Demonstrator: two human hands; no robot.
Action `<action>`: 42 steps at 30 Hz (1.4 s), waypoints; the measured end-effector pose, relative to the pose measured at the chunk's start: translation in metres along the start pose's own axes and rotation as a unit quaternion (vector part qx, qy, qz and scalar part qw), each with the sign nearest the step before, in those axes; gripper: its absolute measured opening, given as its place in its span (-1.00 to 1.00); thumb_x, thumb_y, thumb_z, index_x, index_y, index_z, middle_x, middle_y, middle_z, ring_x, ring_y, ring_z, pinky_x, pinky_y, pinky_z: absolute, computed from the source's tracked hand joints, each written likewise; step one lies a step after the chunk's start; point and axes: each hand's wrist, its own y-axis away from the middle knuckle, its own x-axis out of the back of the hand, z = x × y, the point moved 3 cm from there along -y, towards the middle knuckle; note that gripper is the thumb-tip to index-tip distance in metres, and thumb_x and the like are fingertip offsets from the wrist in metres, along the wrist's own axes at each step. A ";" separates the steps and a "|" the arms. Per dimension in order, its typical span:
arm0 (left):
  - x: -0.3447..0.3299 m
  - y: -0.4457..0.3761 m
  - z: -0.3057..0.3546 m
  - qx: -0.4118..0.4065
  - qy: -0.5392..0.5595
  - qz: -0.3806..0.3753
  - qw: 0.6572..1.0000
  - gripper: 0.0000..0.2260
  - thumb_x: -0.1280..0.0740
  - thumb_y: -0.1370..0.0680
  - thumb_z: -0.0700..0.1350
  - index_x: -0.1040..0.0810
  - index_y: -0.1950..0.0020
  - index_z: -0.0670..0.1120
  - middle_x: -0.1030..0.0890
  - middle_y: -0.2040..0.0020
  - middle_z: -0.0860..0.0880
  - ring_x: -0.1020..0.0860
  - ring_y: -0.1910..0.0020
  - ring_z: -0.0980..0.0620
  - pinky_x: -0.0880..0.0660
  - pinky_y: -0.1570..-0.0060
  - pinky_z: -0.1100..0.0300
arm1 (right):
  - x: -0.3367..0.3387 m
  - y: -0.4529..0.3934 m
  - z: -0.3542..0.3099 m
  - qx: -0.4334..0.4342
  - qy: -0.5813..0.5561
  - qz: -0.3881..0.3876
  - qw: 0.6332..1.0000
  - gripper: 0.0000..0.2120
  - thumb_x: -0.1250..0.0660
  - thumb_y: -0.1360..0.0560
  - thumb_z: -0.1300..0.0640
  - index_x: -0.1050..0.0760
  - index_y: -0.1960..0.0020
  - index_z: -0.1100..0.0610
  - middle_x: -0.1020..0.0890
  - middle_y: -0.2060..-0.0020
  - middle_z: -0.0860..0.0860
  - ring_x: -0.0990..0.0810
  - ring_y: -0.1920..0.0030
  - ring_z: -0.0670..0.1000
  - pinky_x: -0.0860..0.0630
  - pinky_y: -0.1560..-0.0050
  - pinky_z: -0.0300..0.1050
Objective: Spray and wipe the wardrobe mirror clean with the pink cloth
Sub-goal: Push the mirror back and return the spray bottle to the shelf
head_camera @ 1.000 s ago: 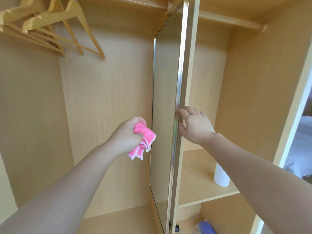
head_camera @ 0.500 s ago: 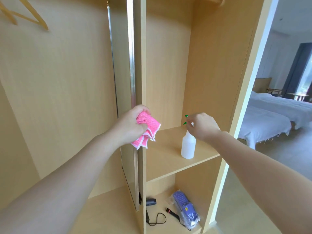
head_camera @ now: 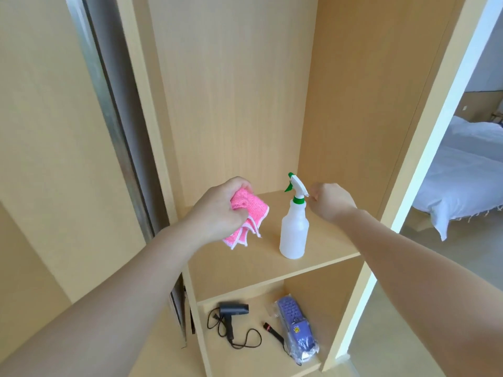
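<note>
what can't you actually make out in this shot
- Mirror, head view: motion-blurred, edge-on and cut off by the top edge, so its cleanliness is unreadable.
- Spray bottle: translucent, fill level unclear.
- Right hand: at the trigger head, contact uncertain.
- Pink cloth: partly buried in the left hand.
- Bagged purple item: too small to identify.

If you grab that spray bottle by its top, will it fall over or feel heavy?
The spray bottle is tall and narrow and stands near the shelf edge, so a sideways bump could probably tip it. It looks like thin whitish plastic, likely light, though how full it is cannot be told. The right hand is beside its trigger top.
</note>
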 end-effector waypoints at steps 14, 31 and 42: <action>-0.023 -0.030 -0.020 0.071 -0.020 0.022 0.997 -0.70 -0.19 -0.45 -0.31 -0.47 0.05 0.10 -0.50 0.30 0.03 -0.46 0.39 0.03 -0.40 0.40 0.22 | -0.050 -0.061 0.010 -0.031 -0.137 -0.044 0.989 -0.84 -0.26 -0.50 0.10 -0.40 -0.01 0.16 -0.51 0.24 0.04 -0.51 0.26 0.10 -0.33 0.39 -0.15; -0.019 -0.022 -0.007 0.083 -0.059 0.045 0.994 -0.64 -0.42 -0.38 0.26 -0.50 0.10 -0.01 -0.47 0.39 0.12 -0.48 0.40 0.08 -0.35 0.40 0.24 | 0.028 -0.017 -0.042 0.082 -0.292 0.100 0.948 -0.89 -0.28 -0.49 0.13 -0.54 0.19 0.09 -0.53 0.39 0.01 -0.44 0.39 0.04 -0.30 0.38 -0.15; 0.030 0.065 -0.002 0.067 -0.087 0.077 0.991 -0.63 -0.29 -0.34 0.37 -0.50 0.18 0.08 -0.64 0.39 0.08 -0.61 0.36 0.11 -0.58 0.25 0.11 | 0.070 0.132 -0.178 0.220 -0.344 0.125 0.904 -0.91 -0.33 -0.51 0.21 -0.58 0.14 0.11 -0.52 0.41 -0.17 -0.49 0.36 -0.21 -0.31 0.36 -0.40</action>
